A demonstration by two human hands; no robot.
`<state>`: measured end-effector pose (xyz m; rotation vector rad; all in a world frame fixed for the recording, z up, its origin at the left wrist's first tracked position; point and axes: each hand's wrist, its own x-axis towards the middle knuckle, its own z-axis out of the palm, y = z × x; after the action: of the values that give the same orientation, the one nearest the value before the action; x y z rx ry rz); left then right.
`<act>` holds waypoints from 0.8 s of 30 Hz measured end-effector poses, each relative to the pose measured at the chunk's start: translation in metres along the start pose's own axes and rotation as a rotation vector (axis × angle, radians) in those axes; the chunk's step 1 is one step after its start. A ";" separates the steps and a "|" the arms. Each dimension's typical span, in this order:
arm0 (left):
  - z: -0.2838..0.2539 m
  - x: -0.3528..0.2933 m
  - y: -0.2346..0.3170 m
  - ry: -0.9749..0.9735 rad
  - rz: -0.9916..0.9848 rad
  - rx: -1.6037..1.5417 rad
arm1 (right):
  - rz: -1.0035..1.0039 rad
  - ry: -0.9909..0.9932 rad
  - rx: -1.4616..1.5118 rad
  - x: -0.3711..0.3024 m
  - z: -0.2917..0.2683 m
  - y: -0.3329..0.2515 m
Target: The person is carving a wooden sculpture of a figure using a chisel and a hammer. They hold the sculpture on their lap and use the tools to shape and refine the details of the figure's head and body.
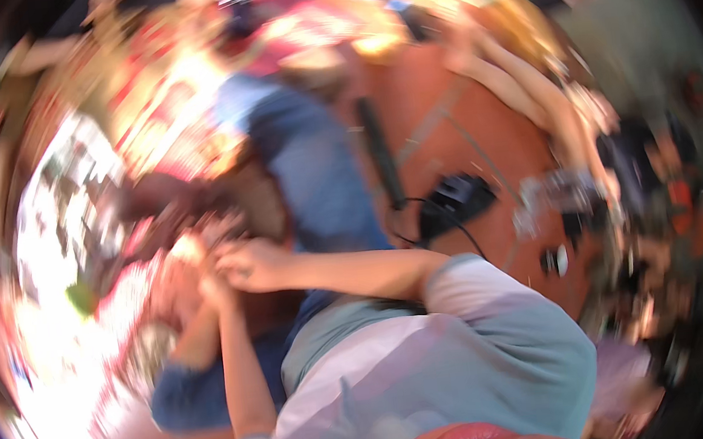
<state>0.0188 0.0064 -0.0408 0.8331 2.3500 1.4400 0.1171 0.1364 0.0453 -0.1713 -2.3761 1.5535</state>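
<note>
The picture is smeared by motion. My left hand (190, 252) and my right hand (247, 265) come together left of the middle, over my lap. The fingers of my right hand are curled in close against the left hand and wrist. Whatever lies between them is hidden or too blurred to name. My left fingers are too smeared to read. Just beyond both hands is a dark brown, blurred shape (183, 205) whose kind I cannot make out.
My blue trouser leg (315, 159) stretches ahead. On the reddish floor (502, 139) lie a black boxy device (457, 201) with a cable, a dark rod (380, 152), clear plastic (559, 196) and a small white round thing (556, 261). Another person's bare leg (518, 90) is at right.
</note>
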 end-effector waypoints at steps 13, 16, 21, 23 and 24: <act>0.000 0.022 0.030 -0.030 0.100 0.333 | -0.136 0.270 -0.155 -0.007 0.027 0.039; -0.004 0.014 0.017 -0.066 0.184 0.407 | -0.003 0.069 -0.091 -0.011 0.025 0.034; -0.005 0.019 0.038 -0.033 -0.246 0.159 | -0.015 0.032 0.072 0.001 0.018 0.030; -0.001 0.014 0.005 -0.042 -0.179 -0.155 | 0.085 -0.066 0.039 -0.006 0.012 0.026; 0.002 0.007 0.007 -0.036 -0.056 0.019 | 0.088 -0.064 0.026 -0.012 0.009 0.022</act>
<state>0.0165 0.0147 -0.0352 0.7849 2.3445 1.3712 0.1243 0.1348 0.0194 -0.2266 -2.4263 1.6518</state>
